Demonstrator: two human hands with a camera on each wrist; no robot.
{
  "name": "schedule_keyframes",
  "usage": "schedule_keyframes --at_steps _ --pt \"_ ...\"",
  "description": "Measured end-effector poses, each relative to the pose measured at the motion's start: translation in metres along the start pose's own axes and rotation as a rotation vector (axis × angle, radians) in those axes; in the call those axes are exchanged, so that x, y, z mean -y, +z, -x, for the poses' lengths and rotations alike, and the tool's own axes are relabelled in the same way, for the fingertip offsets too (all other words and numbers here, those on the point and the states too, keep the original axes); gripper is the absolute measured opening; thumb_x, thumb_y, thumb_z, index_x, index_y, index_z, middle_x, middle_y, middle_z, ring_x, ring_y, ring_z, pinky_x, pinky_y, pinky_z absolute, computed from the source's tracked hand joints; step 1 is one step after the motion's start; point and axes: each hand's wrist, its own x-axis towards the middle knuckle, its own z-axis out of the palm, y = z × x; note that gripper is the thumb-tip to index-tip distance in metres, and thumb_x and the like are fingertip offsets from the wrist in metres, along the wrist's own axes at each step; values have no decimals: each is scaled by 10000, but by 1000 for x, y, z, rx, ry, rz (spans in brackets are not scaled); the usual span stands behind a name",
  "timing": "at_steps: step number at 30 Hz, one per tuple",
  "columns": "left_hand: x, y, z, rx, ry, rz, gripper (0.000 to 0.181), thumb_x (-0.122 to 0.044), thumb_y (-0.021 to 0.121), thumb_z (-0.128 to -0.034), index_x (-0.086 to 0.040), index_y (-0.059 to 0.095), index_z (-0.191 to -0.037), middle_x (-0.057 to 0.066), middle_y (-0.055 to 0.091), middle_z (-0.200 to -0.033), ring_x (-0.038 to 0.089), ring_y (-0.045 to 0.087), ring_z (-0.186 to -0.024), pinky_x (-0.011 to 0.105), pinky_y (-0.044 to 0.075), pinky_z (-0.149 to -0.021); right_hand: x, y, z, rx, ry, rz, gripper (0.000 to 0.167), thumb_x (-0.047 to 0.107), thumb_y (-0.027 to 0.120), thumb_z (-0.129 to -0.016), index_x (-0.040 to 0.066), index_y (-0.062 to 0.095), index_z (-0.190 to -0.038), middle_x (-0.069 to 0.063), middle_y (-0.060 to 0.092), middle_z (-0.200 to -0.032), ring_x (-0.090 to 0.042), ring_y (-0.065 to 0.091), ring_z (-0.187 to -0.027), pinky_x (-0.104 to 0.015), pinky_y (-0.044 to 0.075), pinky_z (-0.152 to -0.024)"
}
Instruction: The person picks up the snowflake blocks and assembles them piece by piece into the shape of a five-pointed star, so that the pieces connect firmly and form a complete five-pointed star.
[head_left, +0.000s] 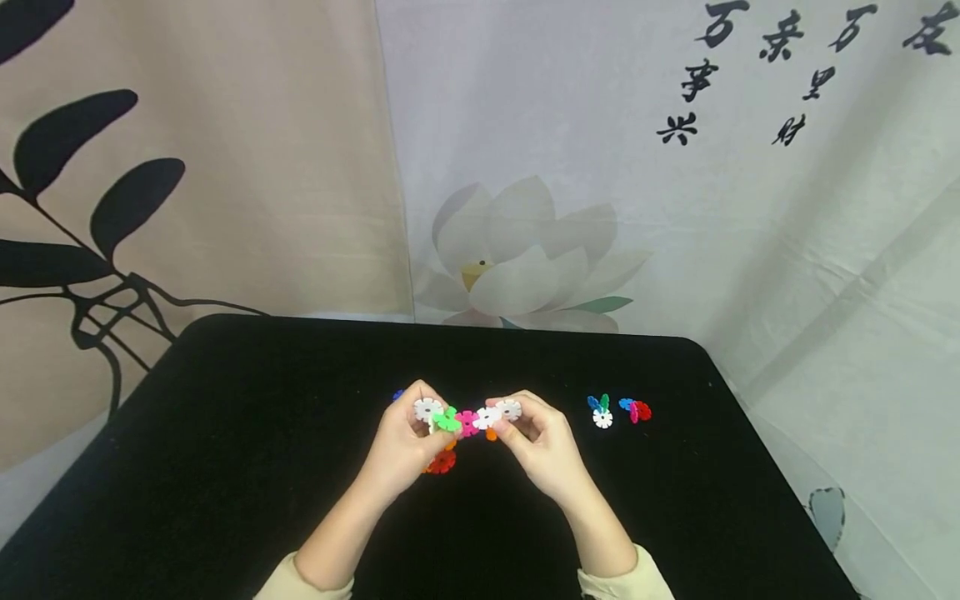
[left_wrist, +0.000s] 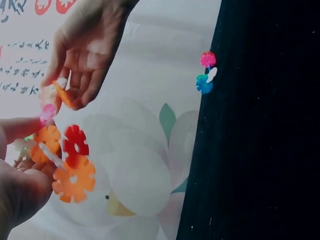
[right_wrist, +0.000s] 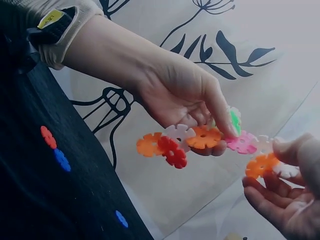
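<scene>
Both hands hold one chain of notched plastic snowflake discs above the black table. My left hand [head_left: 401, 442] pinches the left part, near a green disc [head_left: 447, 419] and a white disc [head_left: 428, 409]. Orange discs [left_wrist: 75, 179] and a red disc [left_wrist: 76, 141] stick out past that hand. In the middle a pink disc [head_left: 468, 423] bridges the gap between the hands. My right hand [head_left: 551, 450] pinches the right end, where white discs [head_left: 487, 417] and an orange disc [right_wrist: 261, 165] join. Fingers partly cover the joints.
On the black table [head_left: 225, 467], to the right, lie a small blue, green and white cluster [head_left: 602, 412] and a blue, pink and red cluster [head_left: 637, 410]. Behind my left hand a blue disc [head_left: 398, 395] shows. A printed curtain [head_left: 525, 125] hangs behind the table.
</scene>
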Motion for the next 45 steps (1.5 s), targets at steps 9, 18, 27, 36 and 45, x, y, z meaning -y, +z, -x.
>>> schedule_keyframes --at_steps 9,18,27,36,45 --pt "-1 -7 -4 -54 -102 76 293 9 755 -780 -31 526 -959 128 654 -888 260 654 -762 342 561 -703 1 5 -2 -11 18 -31 423 -12 686 -858 18 543 -1255 -129 650 -1080 -215 648 -926 -305 519 -840" --pt "-2 -20 -7 124 -29 -120 307 -170 789 -794 -120 640 -1057 59 671 -1053 238 624 -928 404 523 -785 6 5 1 -98 26 0 288 46 740 -827 30 637 -1095 -89 693 -975 -198 659 -860 -302 528 -819" --pt "-1 -14 -5 215 90 -178 353 -197 783 -806 -109 643 -1118 -30 677 -927 183 637 -836 364 531 -746 7 8 1 -54 -36 17 235 32 746 -812 31 705 -1043 -66 695 -1008 -199 675 -872 -331 544 -781" --pt "2 -12 -5 175 105 -176 328 -159 781 -802 -79 664 -1097 0 685 -957 176 618 -779 299 516 -672 5 8 1 -34 -102 98 219 50 737 -828 53 713 -1046 -23 678 -1043 -178 654 -863 -319 550 -750" --pt "-5 -23 -5 71 102 -230 287 -96 757 -813 -63 649 -1076 -3 684 -892 170 615 -790 315 509 -703 9 8 -5 -74 -56 159 200 -28 652 -876 -18 692 -1071 -123 660 -1073 -242 632 -918 -348 537 -796"
